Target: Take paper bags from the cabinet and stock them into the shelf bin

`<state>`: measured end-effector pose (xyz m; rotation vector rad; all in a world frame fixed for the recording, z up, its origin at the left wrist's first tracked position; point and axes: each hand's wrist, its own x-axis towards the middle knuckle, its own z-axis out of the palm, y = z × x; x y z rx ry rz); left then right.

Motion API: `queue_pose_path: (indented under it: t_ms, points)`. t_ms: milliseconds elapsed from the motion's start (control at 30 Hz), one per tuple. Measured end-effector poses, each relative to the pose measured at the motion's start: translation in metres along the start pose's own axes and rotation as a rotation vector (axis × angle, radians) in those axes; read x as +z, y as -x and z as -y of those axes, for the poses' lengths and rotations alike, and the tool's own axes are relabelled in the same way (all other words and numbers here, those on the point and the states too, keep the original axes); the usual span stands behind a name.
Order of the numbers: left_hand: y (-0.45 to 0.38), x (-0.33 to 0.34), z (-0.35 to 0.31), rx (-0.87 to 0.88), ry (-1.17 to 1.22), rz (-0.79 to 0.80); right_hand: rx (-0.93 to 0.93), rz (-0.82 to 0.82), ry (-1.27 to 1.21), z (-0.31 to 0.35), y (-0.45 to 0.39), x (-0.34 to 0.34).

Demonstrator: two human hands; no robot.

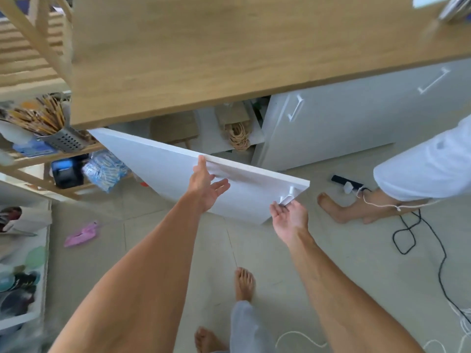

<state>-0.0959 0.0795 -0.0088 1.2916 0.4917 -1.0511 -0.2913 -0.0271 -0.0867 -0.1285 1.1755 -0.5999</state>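
A: Where are the hands?

B: Both are out in front, at the white cabinet door point(178, 171), which stands swung open below the wooden surface point(204, 54). The left hand point(207, 186) is released, fingers spread, its thumb up against the door's top edge. The right hand point(289, 220) is palm up at the door's right end, with its fingertips touching the white handle point(286, 198); I cannot tell whether it truly grips it.

A: And the paper bags?

B: The paper bags point(235, 123) are inside the open cabinet point(204, 128), beyond the door, a brown bundle with twisted cord handles hanging toward the front. Neither hand touches them.

A: What is to the left?

B: A wooden shelf point(38, 159) carries a perforated metal cup point(65, 140) of pencils, tilted, and packets in blue wrapping lower down. A pink thing point(81, 234) lies on the floor near it.

A: On the right?

B: A second person in white clothing point(428, 164) stands barefoot beside a black cable point(418, 233) on the floor, near the closed white doors.
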Motion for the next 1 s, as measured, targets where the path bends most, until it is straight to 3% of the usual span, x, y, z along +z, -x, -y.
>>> queue_pose_path:
  t_ms: [133,400,700,800,867,933,1000]
  points:
    - [-0.028,0.020,-0.014,0.035,0.166,-0.077,-0.012,0.041,0.102,0.045,-0.039,0.047]
    - [-0.089,0.045,-0.074,0.057,0.193,-0.064,-0.045,0.044,0.237,0.104,-0.118,0.163]
    - [-0.121,0.057,-0.094,0.139,0.035,-0.145,0.022,0.105,0.314,0.126,-0.156,0.224]
    - [-0.120,0.046,-0.086,0.334,-0.121,-0.317,-0.029,0.086,0.342,0.121,-0.140,0.223]
    - [-0.108,0.036,-0.082,0.541,-0.278,-0.486,-0.291,-0.047,0.493,0.108,-0.119,0.221]
    - [-0.092,0.035,-0.089,0.753,-0.424,-0.604,-0.839,-0.120,0.637,0.093,-0.099,0.230]
    - [-0.080,0.041,-0.107,0.979,-0.638,-0.615,-1.342,0.175,0.874,0.088,-0.076,0.254]
